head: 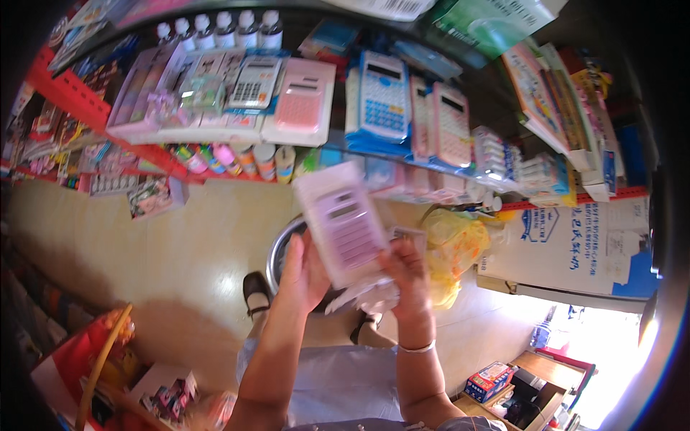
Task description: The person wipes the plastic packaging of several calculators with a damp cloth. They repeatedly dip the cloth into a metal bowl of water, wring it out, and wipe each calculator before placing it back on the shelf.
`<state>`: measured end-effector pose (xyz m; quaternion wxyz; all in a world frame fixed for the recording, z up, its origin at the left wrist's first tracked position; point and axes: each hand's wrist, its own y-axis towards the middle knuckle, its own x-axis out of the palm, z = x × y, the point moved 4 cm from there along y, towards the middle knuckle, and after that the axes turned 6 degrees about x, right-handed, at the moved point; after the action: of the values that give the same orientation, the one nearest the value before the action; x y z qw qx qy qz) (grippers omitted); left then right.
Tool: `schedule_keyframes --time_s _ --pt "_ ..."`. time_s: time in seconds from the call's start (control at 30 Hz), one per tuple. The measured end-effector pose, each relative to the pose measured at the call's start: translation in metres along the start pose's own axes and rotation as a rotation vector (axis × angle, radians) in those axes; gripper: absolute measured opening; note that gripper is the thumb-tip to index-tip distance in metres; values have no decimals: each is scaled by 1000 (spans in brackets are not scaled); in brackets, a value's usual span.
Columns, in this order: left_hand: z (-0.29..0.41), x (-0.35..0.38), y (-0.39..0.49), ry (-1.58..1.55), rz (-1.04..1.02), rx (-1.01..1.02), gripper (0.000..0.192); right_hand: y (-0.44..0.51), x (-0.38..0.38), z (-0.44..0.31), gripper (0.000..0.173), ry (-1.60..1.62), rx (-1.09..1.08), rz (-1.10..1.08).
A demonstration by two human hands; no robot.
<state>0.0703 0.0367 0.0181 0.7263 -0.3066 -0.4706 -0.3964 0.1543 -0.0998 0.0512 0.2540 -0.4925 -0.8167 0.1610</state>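
A blister-packed purple calculator (353,229) is tilted in front of me, slightly blurred. My right hand (408,275) grips its lower right corner, and a crumpled white cloth or tissue (372,295) is bunched in the same hand under the pack. My left hand (303,272) is at the pack's lower left side, thumb raised and apart from it; whether its fingers touch the back of the pack is hidden. Below both hands, a round metal basin (275,250) on the floor is partly covered by them.
Ahead, a red-framed shelf (70,89) holds a white calculator (256,83), a pink calculator (299,102), a blue calculator (384,97) and several bottles (225,29). A yellow plastic bag (450,253) and a large carton (560,248) are at right. A wooden drawer (544,412) is behind right.
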Motion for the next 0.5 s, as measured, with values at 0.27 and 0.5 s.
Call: schedule_keyframes --time_s 0.27,0.5 --pt "-2 -9 -1 -50 81 -136 91 22 -26 -5 19 -36 -45 -164" --pt "-25 -3 -3 105 78 -231 81 13 -11 -23 44 -217 -536 -140"
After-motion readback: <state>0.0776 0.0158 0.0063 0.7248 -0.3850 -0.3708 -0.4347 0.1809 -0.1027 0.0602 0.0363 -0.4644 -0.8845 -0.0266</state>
